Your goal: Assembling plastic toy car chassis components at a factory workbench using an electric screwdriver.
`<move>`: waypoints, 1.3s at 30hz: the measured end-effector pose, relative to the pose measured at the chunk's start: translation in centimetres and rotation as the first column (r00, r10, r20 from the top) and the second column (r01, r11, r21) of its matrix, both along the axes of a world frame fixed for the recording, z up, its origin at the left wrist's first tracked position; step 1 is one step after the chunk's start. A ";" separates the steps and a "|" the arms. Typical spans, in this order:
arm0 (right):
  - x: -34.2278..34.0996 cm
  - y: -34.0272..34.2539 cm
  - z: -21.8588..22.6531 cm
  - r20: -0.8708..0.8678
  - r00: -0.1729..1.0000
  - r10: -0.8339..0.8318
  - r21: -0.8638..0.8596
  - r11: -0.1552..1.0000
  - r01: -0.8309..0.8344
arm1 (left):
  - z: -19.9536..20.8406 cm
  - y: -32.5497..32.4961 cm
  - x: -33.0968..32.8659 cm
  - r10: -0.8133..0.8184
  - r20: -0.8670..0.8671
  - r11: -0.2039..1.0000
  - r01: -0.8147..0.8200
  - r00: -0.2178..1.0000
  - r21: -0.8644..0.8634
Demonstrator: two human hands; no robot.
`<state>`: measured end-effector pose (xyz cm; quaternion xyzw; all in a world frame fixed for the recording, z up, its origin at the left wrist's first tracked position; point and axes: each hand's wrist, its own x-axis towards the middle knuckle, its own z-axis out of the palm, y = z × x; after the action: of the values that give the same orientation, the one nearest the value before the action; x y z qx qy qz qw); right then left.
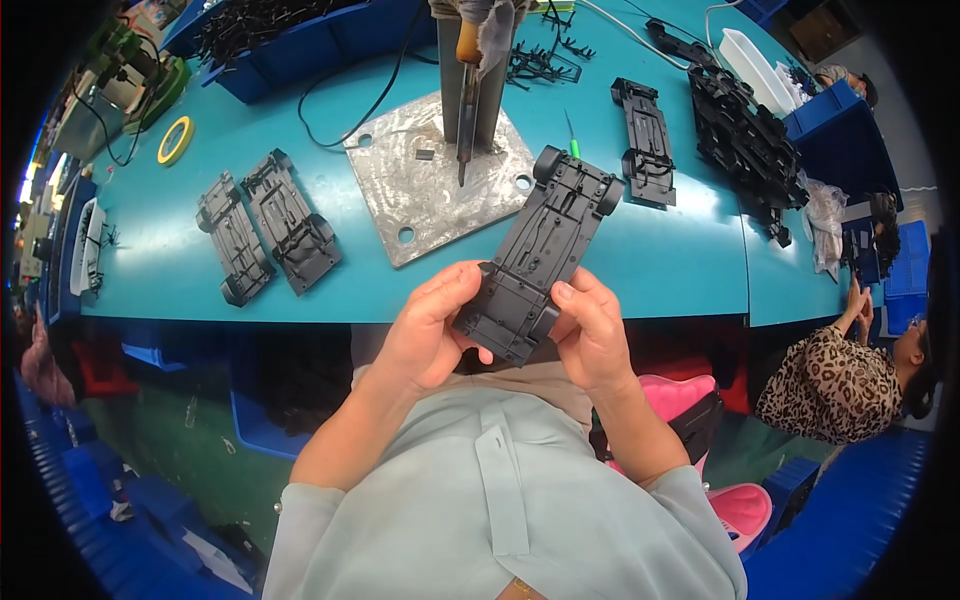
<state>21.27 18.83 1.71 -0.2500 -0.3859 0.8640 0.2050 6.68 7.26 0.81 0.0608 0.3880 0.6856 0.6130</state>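
Between both hands I hold a black plastic toy car chassis, tilted, its wheels at the corners. My left hand grips its near left edge, fingers partly hidden beneath it. My right hand closes on the near right edge, thumb along the side. Beyond the chassis lies a square metal plate with holes in its corners. Over that plate a soldering iron with a wooden handle points tip down, fixed at a metal post. A small green-handled screwdriver lies behind the chassis.
Two more chassis lie on the teal table at left, near a yellow tape roll. Another chassis and a pile of black chassis are at right. Blue bins stand behind. A person in a patterned top works at right.
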 end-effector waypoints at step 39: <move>-23.0 -8.2 -2.2 0.329 0.924 0.196 0.847 0.372 -0.381 | 1.1 -16.2 -22.6 0.490 -0.478 0.774 -0.616 0.729 -0.146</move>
<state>-1.76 10.58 -0.52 -0.1039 -0.8395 0.5204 0.1171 -15.91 -8.94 1.88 -0.0075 0.6061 0.7432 0.2833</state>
